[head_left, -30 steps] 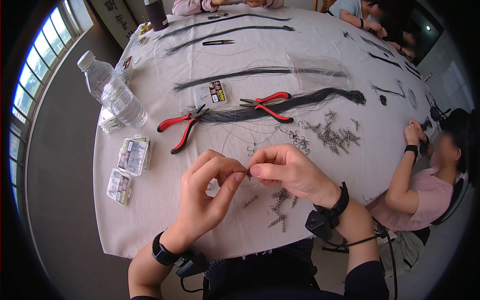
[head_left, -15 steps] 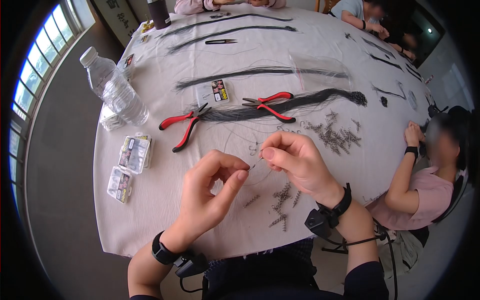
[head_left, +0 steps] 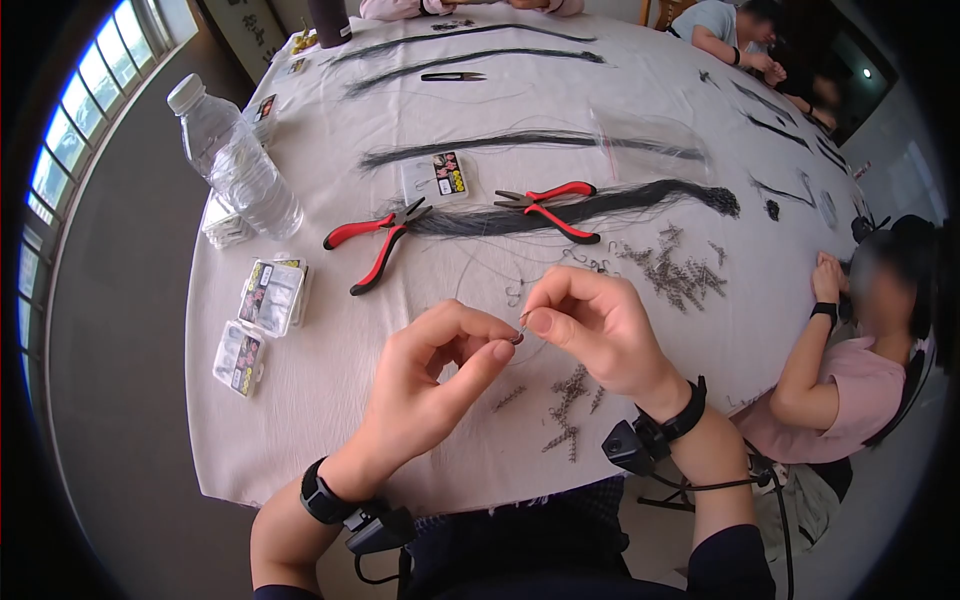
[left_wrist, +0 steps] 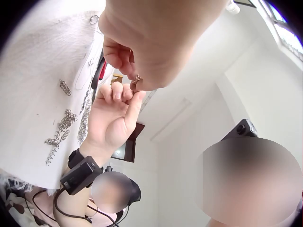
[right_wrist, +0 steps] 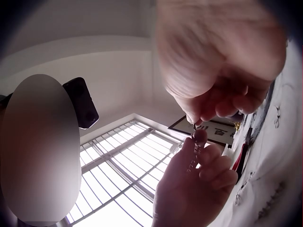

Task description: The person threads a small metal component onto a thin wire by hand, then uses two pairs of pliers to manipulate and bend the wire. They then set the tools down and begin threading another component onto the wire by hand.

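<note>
The left hand pinches one metal coil spring above the surface; the right hand pinches one thin piece at its end. Beyond are two red-handled pliers and one plastic bottle.

One bottle at 10 o'clock in the head view, one flask at 11, one pair of snips at 12, one plastic bag between 1 and 2. Two pairs of pliers, at 10 and 1. Four long black bundles around 12. At least three boxes between 8 and 11. One lone spring at 5; the spring pile at 3 is too tangled to count.
</note>
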`<state>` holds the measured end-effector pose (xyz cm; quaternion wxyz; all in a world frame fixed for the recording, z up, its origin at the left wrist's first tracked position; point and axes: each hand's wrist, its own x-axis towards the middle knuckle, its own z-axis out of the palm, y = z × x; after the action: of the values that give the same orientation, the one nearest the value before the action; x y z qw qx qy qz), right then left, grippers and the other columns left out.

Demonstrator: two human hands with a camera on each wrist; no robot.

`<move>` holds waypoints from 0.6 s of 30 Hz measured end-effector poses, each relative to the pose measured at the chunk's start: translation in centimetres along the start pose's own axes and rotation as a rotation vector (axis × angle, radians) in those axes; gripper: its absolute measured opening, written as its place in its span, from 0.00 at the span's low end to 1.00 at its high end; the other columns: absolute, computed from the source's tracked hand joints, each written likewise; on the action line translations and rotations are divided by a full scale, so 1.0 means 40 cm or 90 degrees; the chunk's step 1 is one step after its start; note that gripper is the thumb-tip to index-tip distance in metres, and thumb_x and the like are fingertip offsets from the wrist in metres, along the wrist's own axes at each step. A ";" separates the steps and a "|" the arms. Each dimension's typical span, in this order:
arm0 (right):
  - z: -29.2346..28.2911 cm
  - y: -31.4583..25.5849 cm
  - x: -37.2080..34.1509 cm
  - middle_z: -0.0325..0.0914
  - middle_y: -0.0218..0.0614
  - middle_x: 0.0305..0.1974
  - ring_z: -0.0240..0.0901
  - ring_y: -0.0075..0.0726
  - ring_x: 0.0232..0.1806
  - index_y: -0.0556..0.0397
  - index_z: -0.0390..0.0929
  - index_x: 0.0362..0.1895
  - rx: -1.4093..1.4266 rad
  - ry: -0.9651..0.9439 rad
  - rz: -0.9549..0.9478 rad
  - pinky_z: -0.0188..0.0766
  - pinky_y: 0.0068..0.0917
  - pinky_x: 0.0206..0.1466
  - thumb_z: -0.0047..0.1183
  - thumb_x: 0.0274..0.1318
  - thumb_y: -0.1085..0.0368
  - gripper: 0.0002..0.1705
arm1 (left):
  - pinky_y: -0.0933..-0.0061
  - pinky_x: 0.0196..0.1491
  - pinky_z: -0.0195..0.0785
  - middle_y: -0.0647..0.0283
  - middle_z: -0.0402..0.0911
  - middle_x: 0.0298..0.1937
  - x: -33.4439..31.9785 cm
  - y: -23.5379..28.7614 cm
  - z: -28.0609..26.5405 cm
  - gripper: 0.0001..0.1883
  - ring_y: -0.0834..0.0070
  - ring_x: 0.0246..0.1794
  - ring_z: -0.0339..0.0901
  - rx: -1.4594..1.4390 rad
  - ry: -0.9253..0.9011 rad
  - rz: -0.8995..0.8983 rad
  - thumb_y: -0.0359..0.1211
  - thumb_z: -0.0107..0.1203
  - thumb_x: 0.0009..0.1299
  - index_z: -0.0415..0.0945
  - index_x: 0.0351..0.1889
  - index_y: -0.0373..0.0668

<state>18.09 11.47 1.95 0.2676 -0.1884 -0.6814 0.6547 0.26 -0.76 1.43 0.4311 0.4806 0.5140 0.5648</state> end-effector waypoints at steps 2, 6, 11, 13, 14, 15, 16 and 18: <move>0.001 0.001 0.001 0.79 0.25 0.36 0.70 0.14 0.38 0.59 0.81 0.43 -0.013 -0.013 -0.009 0.70 0.17 0.43 0.58 0.68 0.66 0.08 | 0.80 0.42 0.68 0.70 0.79 0.37 -0.001 -0.003 -0.003 0.06 0.86 0.35 0.73 -0.011 -0.011 -0.017 0.28 0.60 0.75 0.81 0.45 0.36; 0.002 0.003 0.000 0.79 0.26 0.36 0.71 0.15 0.39 0.59 0.81 0.43 -0.019 -0.016 -0.020 0.70 0.18 0.44 0.58 0.68 0.66 0.08 | 0.81 0.41 0.66 0.72 0.79 0.36 -0.002 -0.001 -0.001 0.06 0.87 0.35 0.72 -0.069 0.009 -0.033 0.30 0.59 0.76 0.81 0.45 0.37; 0.002 0.006 -0.001 0.78 0.26 0.37 0.70 0.16 0.40 0.59 0.80 0.43 -0.021 -0.009 -0.047 0.70 0.19 0.45 0.58 0.69 0.67 0.07 | 0.83 0.39 0.62 0.74 0.77 0.36 -0.004 -0.001 -0.004 0.07 0.90 0.36 0.69 -0.151 0.012 -0.064 0.31 0.57 0.78 0.79 0.45 0.37; 0.003 0.005 -0.002 0.78 0.26 0.37 0.70 0.16 0.40 0.59 0.79 0.43 -0.010 0.001 -0.049 0.70 0.19 0.46 0.57 0.69 0.67 0.07 | 0.83 0.40 0.62 0.74 0.77 0.37 -0.005 -0.001 -0.006 0.06 0.90 0.36 0.69 -0.156 0.008 -0.067 0.31 0.57 0.78 0.79 0.46 0.37; 0.003 0.004 -0.002 0.78 0.26 0.37 0.70 0.16 0.40 0.59 0.79 0.43 0.002 0.011 -0.052 0.71 0.19 0.46 0.57 0.69 0.67 0.07 | 0.83 0.40 0.63 0.74 0.77 0.37 -0.005 -0.001 -0.006 0.06 0.90 0.37 0.69 -0.160 0.003 -0.069 0.31 0.57 0.78 0.79 0.46 0.37; 0.003 0.005 -0.002 0.78 0.26 0.37 0.70 0.16 0.40 0.59 0.79 0.43 0.002 0.011 -0.052 0.71 0.19 0.46 0.57 0.69 0.67 0.07 | 0.83 0.40 0.63 0.74 0.77 0.37 -0.005 -0.001 -0.007 0.06 0.90 0.37 0.69 -0.160 0.003 -0.070 0.31 0.57 0.78 0.79 0.46 0.37; 0.001 0.006 -0.002 0.78 0.26 0.37 0.70 0.16 0.39 0.59 0.79 0.43 0.002 0.015 -0.048 0.70 0.19 0.46 0.57 0.69 0.67 0.07 | 0.83 0.40 0.63 0.74 0.78 0.37 -0.004 -0.001 -0.006 0.06 0.90 0.37 0.69 -0.160 0.001 -0.064 0.30 0.57 0.78 0.79 0.46 0.37; 0.002 0.007 -0.002 0.78 0.26 0.37 0.70 0.16 0.39 0.59 0.79 0.43 0.002 0.019 -0.043 0.70 0.20 0.46 0.57 0.69 0.67 0.07 | 0.84 0.40 0.63 0.74 0.78 0.37 -0.001 0.006 -0.006 0.06 0.90 0.37 0.70 -0.159 -0.001 -0.059 0.30 0.57 0.78 0.80 0.46 0.37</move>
<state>18.08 11.38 1.68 0.2996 -0.1746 -0.6823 0.6436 0.04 -0.87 1.65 0.5136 0.3994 0.4607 0.6037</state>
